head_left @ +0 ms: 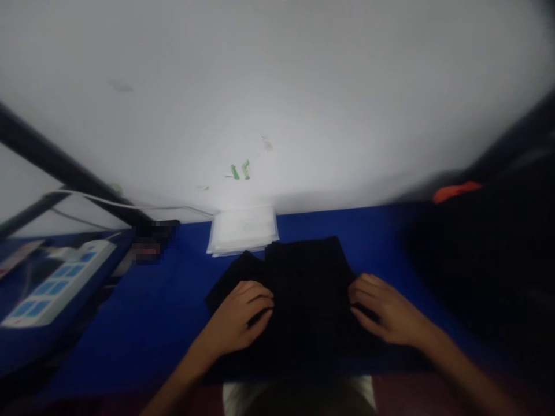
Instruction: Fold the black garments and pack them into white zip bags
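A dark black cloth [310, 289], seemingly a folded garment, lies before me on a blue surface. Its folds and lower part are too dark to make out. My left hand [243, 315] rests over the cloth's left part, fingers curled and thumb drawn close to them, pinching the fabric. At the cloth's right edge, my right hand [381, 309] has its fingers bent round the border with the thumb below. Fabric between the fingertips of either hand is mostly hidden.
Behind the cloth, a stack of white sheets [243, 228] lies against the pale wall. A white power strip [60, 283] with blue sockets is at left, its cable running along the wall. Dark metal bars [65, 164] cross the left. A large black mass [489, 254] with an orange item [456, 192] fills the right.
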Demonstrator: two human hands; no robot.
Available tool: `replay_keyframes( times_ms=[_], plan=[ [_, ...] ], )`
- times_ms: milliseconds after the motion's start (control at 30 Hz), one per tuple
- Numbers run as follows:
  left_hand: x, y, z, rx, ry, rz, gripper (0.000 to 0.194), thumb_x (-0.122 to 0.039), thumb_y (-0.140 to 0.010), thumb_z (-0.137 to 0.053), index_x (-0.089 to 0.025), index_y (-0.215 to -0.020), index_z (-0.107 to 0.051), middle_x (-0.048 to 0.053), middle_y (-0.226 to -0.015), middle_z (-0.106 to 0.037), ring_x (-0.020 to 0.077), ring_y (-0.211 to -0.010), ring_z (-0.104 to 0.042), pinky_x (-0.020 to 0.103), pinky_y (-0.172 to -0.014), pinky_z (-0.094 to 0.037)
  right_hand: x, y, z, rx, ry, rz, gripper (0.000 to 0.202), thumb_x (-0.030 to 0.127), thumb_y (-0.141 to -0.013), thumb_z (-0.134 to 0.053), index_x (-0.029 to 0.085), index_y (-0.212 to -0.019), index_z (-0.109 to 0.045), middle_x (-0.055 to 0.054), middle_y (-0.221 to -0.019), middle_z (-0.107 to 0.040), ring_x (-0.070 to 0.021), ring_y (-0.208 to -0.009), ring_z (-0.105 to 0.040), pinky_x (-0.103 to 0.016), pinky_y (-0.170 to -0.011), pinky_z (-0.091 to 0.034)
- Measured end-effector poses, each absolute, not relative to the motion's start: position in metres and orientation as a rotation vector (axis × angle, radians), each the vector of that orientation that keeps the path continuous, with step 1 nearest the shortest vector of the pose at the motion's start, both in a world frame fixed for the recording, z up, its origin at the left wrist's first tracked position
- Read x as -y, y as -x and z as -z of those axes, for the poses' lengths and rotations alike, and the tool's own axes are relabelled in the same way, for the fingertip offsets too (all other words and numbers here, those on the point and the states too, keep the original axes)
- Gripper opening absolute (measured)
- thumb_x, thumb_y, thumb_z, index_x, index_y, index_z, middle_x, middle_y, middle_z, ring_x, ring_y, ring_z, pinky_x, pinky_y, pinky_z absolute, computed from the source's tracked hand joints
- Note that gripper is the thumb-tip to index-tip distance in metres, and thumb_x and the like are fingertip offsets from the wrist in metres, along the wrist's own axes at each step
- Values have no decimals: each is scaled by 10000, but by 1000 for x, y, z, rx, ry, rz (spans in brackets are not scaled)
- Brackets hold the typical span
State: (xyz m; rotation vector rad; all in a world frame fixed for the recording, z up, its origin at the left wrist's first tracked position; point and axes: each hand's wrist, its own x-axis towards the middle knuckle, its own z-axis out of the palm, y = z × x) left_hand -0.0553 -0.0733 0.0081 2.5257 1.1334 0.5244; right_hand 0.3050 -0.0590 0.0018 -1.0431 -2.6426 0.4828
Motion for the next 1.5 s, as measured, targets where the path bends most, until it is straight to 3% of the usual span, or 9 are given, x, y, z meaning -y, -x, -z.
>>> replay_keyframes(
  times_ms=[267,400,567,833,900,1000,1200,1400,1500],
  plan=[
    [85,124,21,-2285,-1866,-601,487,-602,-813,-573,-190,-1072,-545,83,-961,-633,289,-900,-621,401,-744,-509,49,-301,3,2579,1067,-358,156,231,-948,-468,179,-878,-597,-51,-805,-589,-187,-767,-526,-350,-742,-421],
    [92,134,22,-2149,-1755,-655,390,-562,-845,-550,-227,-1043,-526,-33,-705,-572,174,-591,-589,273,-557,-466,43,-296,6,2568,1055,-302,167,236,-952,-473,178,-868,-606,-52,-792,-595,-190,-766,-539,-351,-744,-418],
    [84,110,-2,-1978,-1905,-1004,188,-396,-884,-553,-225,-962,-544,-57,-657,-509,121,-564,-535,218,-546,-432,39,-284,-4,2501,1038,-347,182,258,-950,-485,183,-845,-613,-53,-782,-610,-191,-771,-558,-350,-747,-421],
    [67,-10,-46,-1190,-2375,-1147,83,-172,-902,-516,-207,-963,-561,9,-802,-625,134,-706,-587,254,-679,-475,37,-209,-30,1575,1080,-1698,446,582,-917,-445,177,-833,-613,-40,-779,-656,-163,-664,-625,-278,-584,-486],
    [68,-36,-49,-983,-2518,-1051,96,-154,-908,-489,-194,-947,-566,33,-810,-648,161,-739,-596,301,-734,-485,36,-197,-31,1265,1174,-1826,406,581,-844,-573,177,-834,-605,-19,-750,-654,-159,-664,-630,-267,-588,-496],
    [71,-53,-48,-808,-2583,-959,126,-174,-899,-499,-175,-1006,-567,65,-855,-669,191,-810,-611,344,-801,-492,32,-202,-32,1180,1250,-1725,325,439,-752,-730,176,-908,-622,-14,-812,-684,-177,-748,-649,-280,-673,-518],
    [71,-31,-35,-1115,-2417,-967,117,-273,-896,-516,-198,-814,-553,34,-711,-627,169,-675,-583,312,-654,-442,30,-268,-25,1868,1252,-1133,302,362,-890,-538,205,-1135,-619,-66,-1074,-695,-267,-1005,-650,-366,-872,-502],
    [54,-19,-13,-1659,-2125,-221,469,-643,-864,-460,-208,-735,-578,27,-654,-640,201,-595,-607,283,-536,-338,38,-308,13,2183,1678,-761,352,342,-879,-498,214,-1202,-558,-68,-894,-712,-279,-812,-702,-358,-685,-535],
    [48,-25,-11,-1605,-2039,-172,535,-717,-828,-445,-208,-822,-611,45,-716,-672,228,-652,-639,291,-554,-358,37,-309,18,2202,1725,-615,495,344,-845,-549,192,-1308,-464,-121,-1102,-663,-296,-988,-668,-395,-783,-547]
  ],
)
